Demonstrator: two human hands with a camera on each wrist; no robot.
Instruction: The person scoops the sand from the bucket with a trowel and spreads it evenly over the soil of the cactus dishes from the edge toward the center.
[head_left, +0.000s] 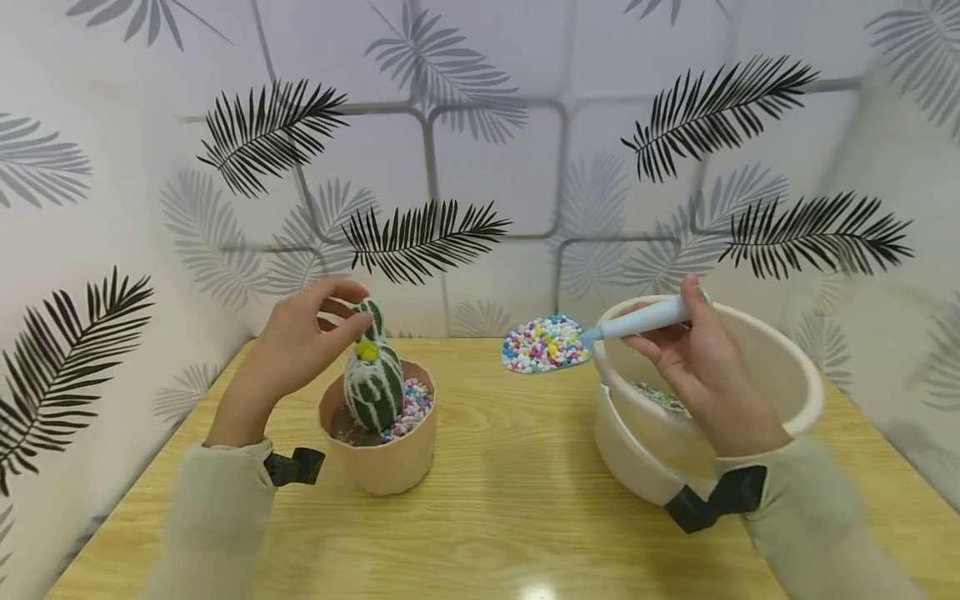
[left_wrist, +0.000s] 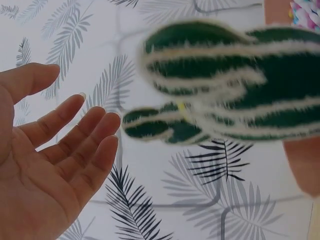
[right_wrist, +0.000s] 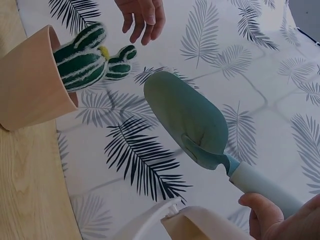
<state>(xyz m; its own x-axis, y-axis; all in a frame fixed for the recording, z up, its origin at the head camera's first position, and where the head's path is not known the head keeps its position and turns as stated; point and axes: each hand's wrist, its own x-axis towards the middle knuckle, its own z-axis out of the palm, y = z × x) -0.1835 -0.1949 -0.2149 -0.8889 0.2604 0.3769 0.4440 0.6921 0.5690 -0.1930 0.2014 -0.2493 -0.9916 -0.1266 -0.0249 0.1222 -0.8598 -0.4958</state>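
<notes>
A: Item one, your left hand [head_left: 300, 342]?
B: Fingers loose and spread, beside the cactus [head_left: 372, 385] in its pot [head_left: 390, 467] on the desk [head_left: 495, 508].
A: Your right hand [head_left: 701, 367]?
B: Grips the scoop [head_left: 592, 333] of pebbles [head_left: 543, 343] above the bowl [head_left: 780, 375].

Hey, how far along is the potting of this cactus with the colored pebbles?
Partly done. The cactus stands in the pink pot, with pebbles covering only its right side; dark soil shows on the left. In hand: the right hand holds a loaded blue scoop between bowl and pot. The left hand is open by the cactus. Left: cover the bare soil.
</notes>
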